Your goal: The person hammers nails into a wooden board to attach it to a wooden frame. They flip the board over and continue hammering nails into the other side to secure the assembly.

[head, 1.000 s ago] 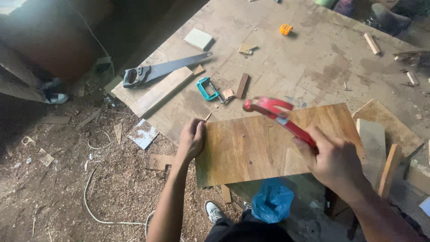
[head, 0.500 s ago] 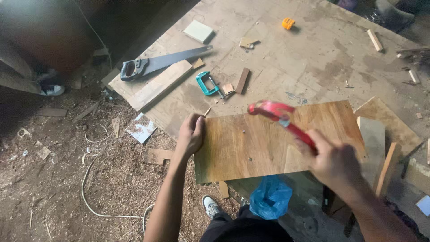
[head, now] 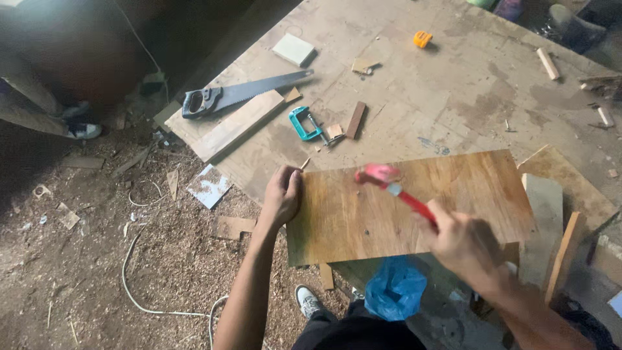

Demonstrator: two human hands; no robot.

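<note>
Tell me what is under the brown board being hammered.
The brown board lies on the worktable, its near edge overhanging a blue bag and wood scraps. Whatever lies beneath its middle is covered.

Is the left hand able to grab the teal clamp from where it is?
Probably yes. The left hand rests on the plywood panel's edge, and the teal clamp lies just beyond it on the workbench, with only small wood scraps beside it.
</note>
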